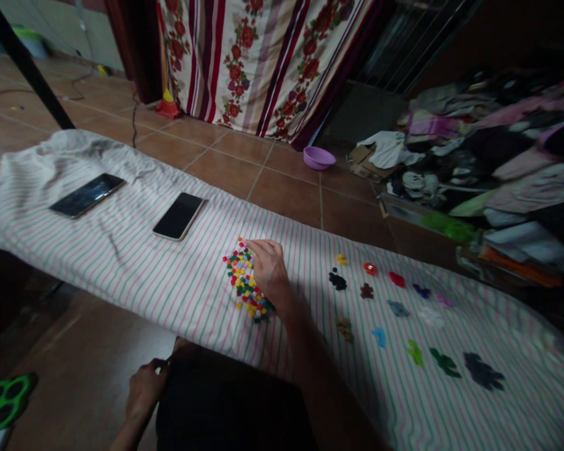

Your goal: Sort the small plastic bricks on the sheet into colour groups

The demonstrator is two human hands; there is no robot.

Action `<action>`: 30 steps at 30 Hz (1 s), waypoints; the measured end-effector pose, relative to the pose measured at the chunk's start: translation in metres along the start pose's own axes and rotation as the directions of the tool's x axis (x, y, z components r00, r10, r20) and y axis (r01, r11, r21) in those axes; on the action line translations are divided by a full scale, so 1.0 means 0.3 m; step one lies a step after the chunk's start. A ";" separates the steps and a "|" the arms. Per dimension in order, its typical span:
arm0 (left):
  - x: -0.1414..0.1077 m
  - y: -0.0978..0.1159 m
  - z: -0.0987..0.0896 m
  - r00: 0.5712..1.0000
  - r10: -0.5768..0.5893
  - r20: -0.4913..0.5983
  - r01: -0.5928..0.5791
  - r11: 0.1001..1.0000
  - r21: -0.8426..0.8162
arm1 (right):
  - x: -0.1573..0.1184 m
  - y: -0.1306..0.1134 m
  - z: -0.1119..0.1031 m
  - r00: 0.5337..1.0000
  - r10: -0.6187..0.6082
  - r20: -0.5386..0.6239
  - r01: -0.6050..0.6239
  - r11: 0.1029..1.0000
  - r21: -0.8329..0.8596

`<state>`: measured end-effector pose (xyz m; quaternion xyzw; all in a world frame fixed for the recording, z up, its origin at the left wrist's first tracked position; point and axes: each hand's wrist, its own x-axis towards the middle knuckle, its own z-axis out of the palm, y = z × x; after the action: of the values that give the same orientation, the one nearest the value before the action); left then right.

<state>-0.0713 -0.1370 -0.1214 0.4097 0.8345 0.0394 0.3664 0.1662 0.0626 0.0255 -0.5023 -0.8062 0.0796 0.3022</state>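
A pile of small, mixed-colour plastic pieces (244, 280) lies on a striped cloth (207, 275). Over its far right side is my right hand (269, 266), its fingers close together and pointing at the far edge of the pile. What its fingertips hold, if anything, is too small to make out. Below the cloth's near edge, my left hand (143, 387) rests low by my dark-clothed leg, fingers curled. Anything inside it is hidden. To the right lie small heaps sorted by colour, among them black pieces (337, 281), red pieces (396, 279) and dark green pieces (444, 363).
Two phones, a nearer one (178, 216) and a farther one (88, 195), lie on the cloth's left. Beyond stand a purple basin (318, 158), a broom (168, 105) and a floral curtain (244, 62). Piled clothes (512, 163) fill the right. A green object (7, 401) shows lower left.
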 end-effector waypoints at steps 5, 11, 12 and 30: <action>-0.113 0.155 -0.147 0.963 0.037 -0.268 -0.117 0.949 -0.292 | -0.008 0.024 -0.030 0.997 -0.008 -0.079 0.009 1.000 0.011; -0.288 0.426 -0.364 0.606 0.053 -0.794 -0.653 0.603 -0.459 | -0.025 0.034 -0.065 0.997 -0.022 -0.077 0.025 0.999 0.037; -0.293 0.481 -0.394 0.562 0.037 -0.827 -0.700 0.553 -0.451 | -0.028 0.033 -0.071 0.998 -0.027 -0.065 0.030 0.999 0.043; -0.064 0.880 -0.364 0.758 0.562 -0.332 -0.505 0.827 0.247 | -0.023 0.062 -0.067 0.999 -0.020 -0.036 0.024 0.994 0.109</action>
<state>0.0389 0.0494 0.0660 0.6395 0.7389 0.1634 0.1356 0.1939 0.0621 0.0307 -0.4772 -0.8009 0.1118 0.3441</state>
